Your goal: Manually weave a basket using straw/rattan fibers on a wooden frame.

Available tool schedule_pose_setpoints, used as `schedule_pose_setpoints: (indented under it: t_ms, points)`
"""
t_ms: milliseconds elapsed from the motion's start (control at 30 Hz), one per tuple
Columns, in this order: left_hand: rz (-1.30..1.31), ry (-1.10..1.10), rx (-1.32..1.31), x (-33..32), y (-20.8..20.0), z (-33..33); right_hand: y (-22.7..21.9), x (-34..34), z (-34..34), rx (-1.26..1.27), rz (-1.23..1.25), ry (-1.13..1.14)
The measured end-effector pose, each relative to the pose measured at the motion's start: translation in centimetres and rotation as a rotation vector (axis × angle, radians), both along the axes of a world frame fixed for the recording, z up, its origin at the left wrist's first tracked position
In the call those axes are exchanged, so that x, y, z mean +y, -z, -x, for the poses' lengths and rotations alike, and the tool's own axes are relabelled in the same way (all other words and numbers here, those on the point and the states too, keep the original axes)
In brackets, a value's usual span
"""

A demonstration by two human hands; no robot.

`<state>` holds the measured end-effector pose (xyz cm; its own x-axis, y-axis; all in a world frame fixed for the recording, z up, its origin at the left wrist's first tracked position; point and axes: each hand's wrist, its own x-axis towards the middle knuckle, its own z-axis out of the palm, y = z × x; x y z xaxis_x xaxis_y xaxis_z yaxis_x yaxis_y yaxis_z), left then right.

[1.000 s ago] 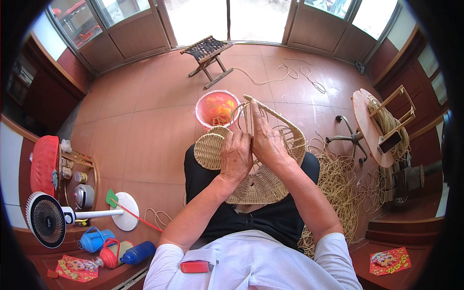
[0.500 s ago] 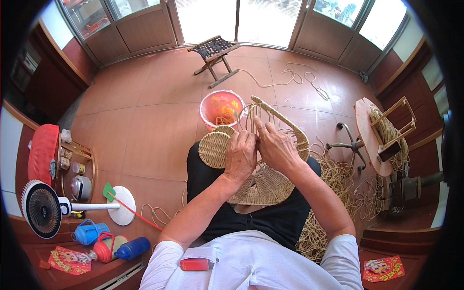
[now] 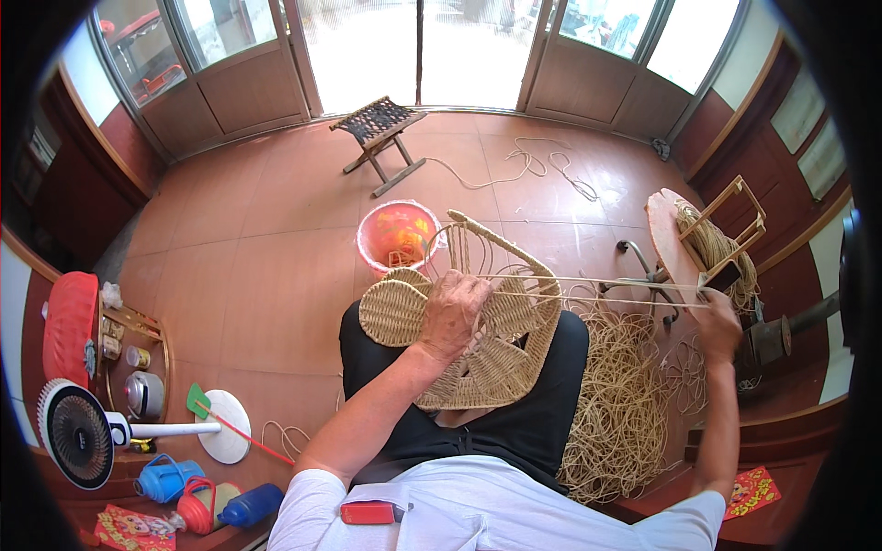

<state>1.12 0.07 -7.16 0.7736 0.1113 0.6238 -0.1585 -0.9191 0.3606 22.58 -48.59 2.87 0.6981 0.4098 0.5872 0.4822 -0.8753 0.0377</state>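
On my lap rests a woven straw-coloured piece, built of fan-shaped and rounded panels on a curved frame with some bare ribs. My left hand is closed on its upper middle, beside the round panel at left. Far out to the right, my right hand is closed on a thin tan cord. Strands of that cord run nearly straight from the woven piece to the right hand. The left fingertips are partly hidden behind the hand.
A big heap of loose cord covers the floor at my right. Ahead stand a red bucket and a folding stool. A round-topped stand holds more cord at right. A fan and flasks are at left.
My right hand has left the woven piece and swung far out to the right, drawing the cord out. The left hand stays on the piece. The whole view has shifted slightly.
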Motion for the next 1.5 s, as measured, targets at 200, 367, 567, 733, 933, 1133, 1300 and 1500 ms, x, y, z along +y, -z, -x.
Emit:
schedule_pose_setpoints:
  t_ms: [200, 367, 567, 733, 933, 1133, 1300, 1500]
  points:
    - [0.178, 0.061, 0.003, 0.9, 2.5, -1.4, -9.4, -46.9, 2.5, 0.395, -0.676, 0.264]
    - [0.076, 0.05, 0.044, -0.5, -0.6, -1.8, 6.3, -51.2, 11.0, 0.286, -1.034, 0.779]
    - [0.14, 0.001, 0.041, 0.2, -0.3, -1.7, 5.2, -57.8, 21.9, 0.125, -1.886, 0.824]
    - [0.104, -0.013, 0.121, -0.3, -0.9, -3.2, 12.7, -49.0, 25.1, 0.622, -1.254, 0.995]
    - [0.061, -0.113, 0.152, -0.6, -0.2, -4.6, 20.2, -32.3, 21.3, 1.231, -0.48, 0.573]
    - [0.27, -0.135, 0.191, -1.1, -0.5, -3.5, 12.9, -9.3, 15.3, 1.012, -0.008, 0.256]
    - [0.282, -0.125, -0.007, -0.8, 1.6, -3.0, 5.1, 9.3, 13.6, 0.631, -0.302, -0.107]
    - [1.545, 0.202, 0.155, 1.8, -1.9, 0.1, 5.4, 25.2, 14.2, 0.456, -0.503, -0.608]
